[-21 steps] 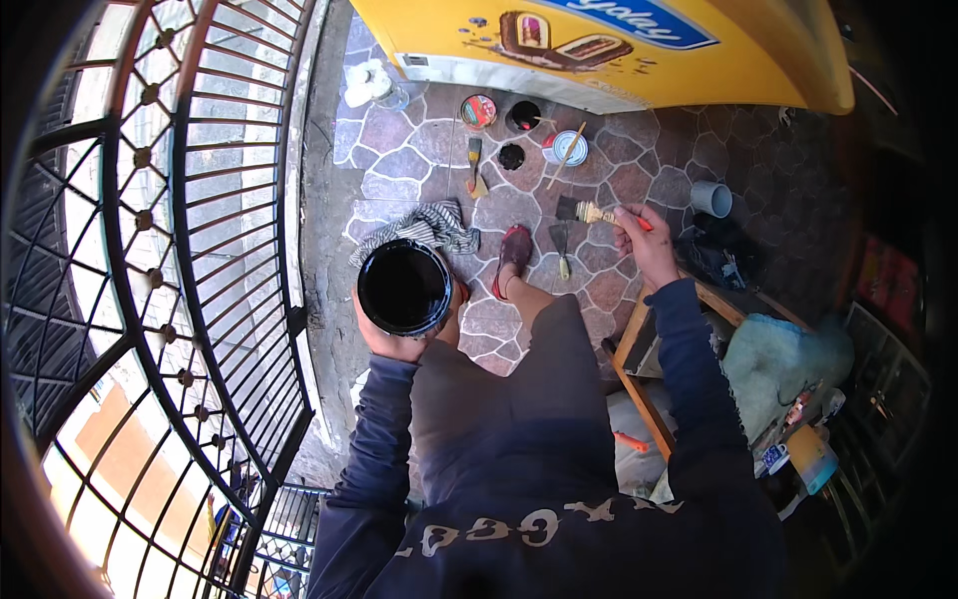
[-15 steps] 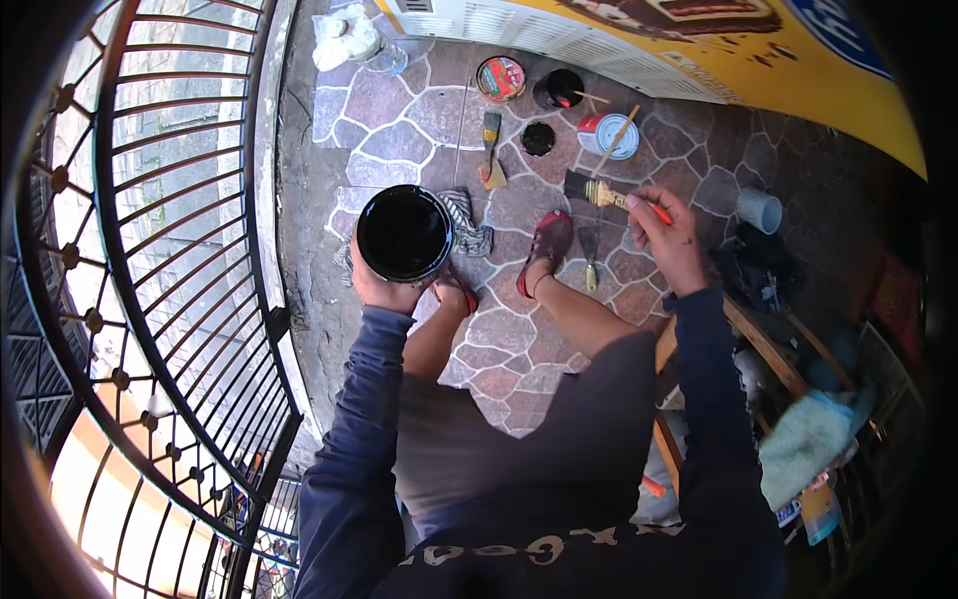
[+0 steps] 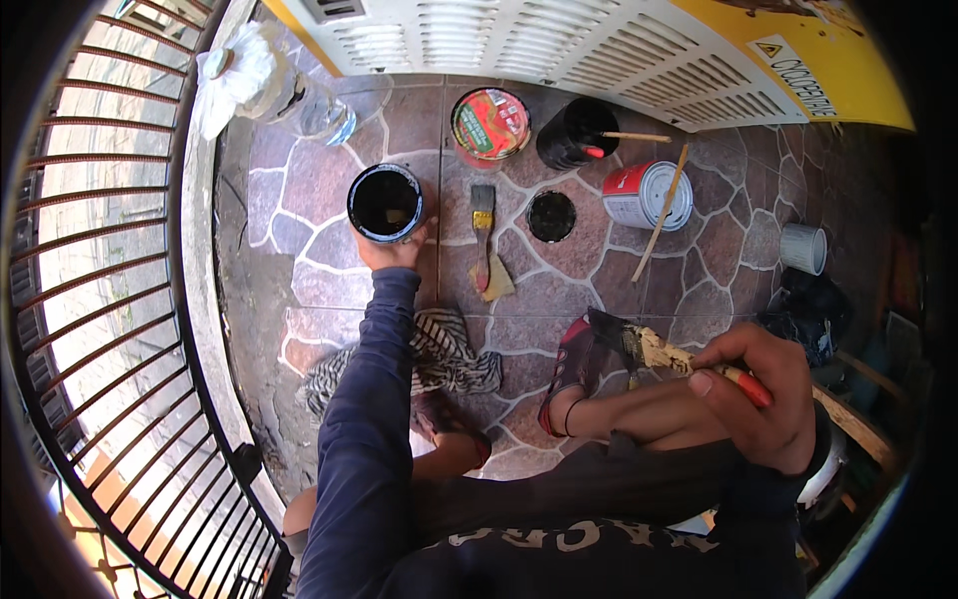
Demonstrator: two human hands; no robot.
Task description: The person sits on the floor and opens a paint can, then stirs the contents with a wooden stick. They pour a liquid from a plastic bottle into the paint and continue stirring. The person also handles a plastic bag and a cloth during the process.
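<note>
Low over the paved floor, my left hand (image 3: 391,250) is closed around the near side of a paint can (image 3: 385,205) with dark paint inside. I cannot tell whether the can touches the tiles. In my right hand (image 3: 763,399), at the right above my leg, is a paintbrush (image 3: 659,351) with a red-tipped handle, pinched between thumb and fingers. Its dark bristles point left. A second paintbrush (image 3: 483,225) lies right of the can, its handle end on a yellowish scrap (image 3: 493,278). Farther right, a round black lid (image 3: 550,216) lies flat.
At the back stand a red-and-green lid or tub (image 3: 490,124) and a black container (image 3: 574,137) with sticks. A tilted red-and-white can (image 3: 629,197) has a stick across it. A striped rag (image 3: 449,349) lies by my feet. Bars (image 3: 120,290) run along the left; a louvred panel (image 3: 469,45) stands behind.
My left hand has lowered the paint can, carrying it farther forward toward the floor. The paintbrush in my right hand has come closer to me and to the right. The view has tilted forward.
</note>
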